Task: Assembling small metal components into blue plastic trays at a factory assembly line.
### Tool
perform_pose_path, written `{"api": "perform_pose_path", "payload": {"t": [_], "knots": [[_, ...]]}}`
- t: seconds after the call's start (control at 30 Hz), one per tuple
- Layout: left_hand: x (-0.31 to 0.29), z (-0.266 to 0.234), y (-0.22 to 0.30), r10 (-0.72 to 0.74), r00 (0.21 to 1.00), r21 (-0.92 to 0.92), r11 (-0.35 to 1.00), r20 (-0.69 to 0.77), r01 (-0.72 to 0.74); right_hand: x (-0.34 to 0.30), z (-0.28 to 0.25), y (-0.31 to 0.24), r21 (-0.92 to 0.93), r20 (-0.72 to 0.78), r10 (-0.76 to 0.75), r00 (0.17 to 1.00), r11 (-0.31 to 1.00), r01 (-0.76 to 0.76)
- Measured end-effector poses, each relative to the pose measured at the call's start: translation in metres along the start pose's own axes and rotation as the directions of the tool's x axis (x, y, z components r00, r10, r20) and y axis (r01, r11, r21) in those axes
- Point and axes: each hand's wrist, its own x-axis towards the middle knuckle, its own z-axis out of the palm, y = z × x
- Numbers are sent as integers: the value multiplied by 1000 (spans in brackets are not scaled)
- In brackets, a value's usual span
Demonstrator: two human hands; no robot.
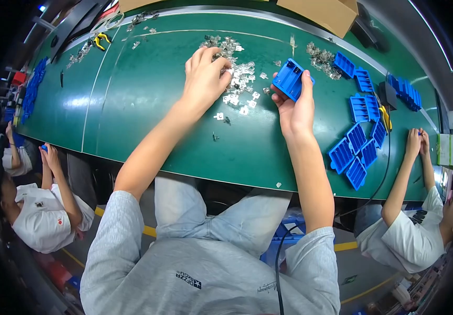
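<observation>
My right hand [296, 107] grips a blue plastic battery case [288, 80], thumb on its right side and fingers beneath. The case is tilted, its open compartments facing up, with small dark parts near its far end. Left of it, my left hand [204, 76] reaches into a loose pile of small silvery metal contact pieces [243, 79]. Its fingers are curled and the thumb and forefinger come together at the pile's edge; what they pinch, if anything, is too small to make out. A few single pieces lie nearer to me, among them a metal contact piece [218, 116].
On the green table [147, 105], several blue cases [356, 136] lie at the right beside a black cable and a yellow-handled tool [385, 118]. Another metal heap [323, 60] sits at the far right. Yellow-handled pliers [100, 40] lie far left. Co-workers sit on both sides.
</observation>
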Motion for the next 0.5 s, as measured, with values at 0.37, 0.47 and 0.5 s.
{"api": "perform_pose_path", "payload": {"t": [0.37, 0.47, 0.5], "knots": [[2, -4, -8, 36, 996, -177, 983, -85, -51, -2, 4, 4, -56, 85, 73, 994, 996, -69], [3, -13, -9, 22, 996, -255, 966, -91, -45, -6, 11, 4, 7, 189, 138, 972, 990, -142], [3, -15, -9, 8, 996, -295, 955, -83, -33, -7, 12, 4, 10, 210, 143, 967, 989, -149]]}}
